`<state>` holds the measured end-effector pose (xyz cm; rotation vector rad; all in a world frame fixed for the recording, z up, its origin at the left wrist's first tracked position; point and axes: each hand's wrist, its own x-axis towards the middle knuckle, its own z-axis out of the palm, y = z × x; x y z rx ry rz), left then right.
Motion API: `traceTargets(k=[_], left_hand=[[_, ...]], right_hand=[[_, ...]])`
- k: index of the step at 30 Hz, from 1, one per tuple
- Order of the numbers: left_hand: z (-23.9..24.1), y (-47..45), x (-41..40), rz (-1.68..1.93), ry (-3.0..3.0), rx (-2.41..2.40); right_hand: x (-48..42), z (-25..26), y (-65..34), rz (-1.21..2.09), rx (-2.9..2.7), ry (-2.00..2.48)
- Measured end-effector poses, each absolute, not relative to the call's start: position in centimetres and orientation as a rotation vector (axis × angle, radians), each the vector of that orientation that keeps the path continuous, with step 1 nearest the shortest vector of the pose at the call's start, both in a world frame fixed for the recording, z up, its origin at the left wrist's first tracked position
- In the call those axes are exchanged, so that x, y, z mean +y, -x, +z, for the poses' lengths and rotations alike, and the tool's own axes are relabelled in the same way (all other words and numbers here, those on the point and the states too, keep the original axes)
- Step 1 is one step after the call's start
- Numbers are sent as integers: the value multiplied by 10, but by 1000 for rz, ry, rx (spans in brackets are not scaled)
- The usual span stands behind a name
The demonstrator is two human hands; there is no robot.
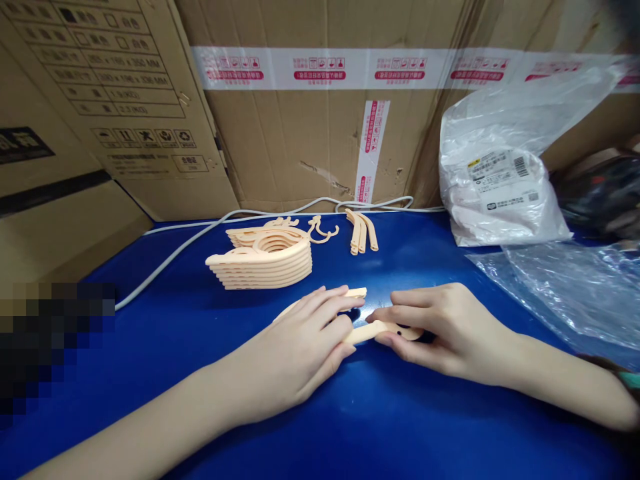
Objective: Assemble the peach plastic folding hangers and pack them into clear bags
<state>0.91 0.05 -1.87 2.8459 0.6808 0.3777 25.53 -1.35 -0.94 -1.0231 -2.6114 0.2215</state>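
A cream plastic folding hanger (pixel 367 332) lies low over the blue table, partly covered by my hands. My left hand (pixel 305 343) is wrapped over its body, thumb along the near side and fingers across the top. On the other side, my right hand (pixel 453 327) pinches a slim arm of the hanger near a small dark hole, between thumb and fingers. Behind my left hand stands a neat stack of matching hanger bodies (pixel 265 267). Loose cream hooks (pixel 324 232) lie beside the stack, and several curved hanger arms (pixel 363 232) rest farther right.
Cardboard boxes (pixel 295 140) wall off the back and left of the blue table (pixel 320 433). A white cable (pixel 185 250) runs along the back. At the right are a labelled white plastic bag (pixel 505 200) and a crumpled clear plastic sheet (pixel 565 287).
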Motion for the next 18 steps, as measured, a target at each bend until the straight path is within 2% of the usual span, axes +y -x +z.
traceTargets(k=[7,18], left_hand=[[-17,-9,1,388,-2760,667],[-12,-6,9,542,-2298,728]], right_hand=[[-11,-5,-256,378,-2629,1035],[-9,9,-259,540,-2790,873]])
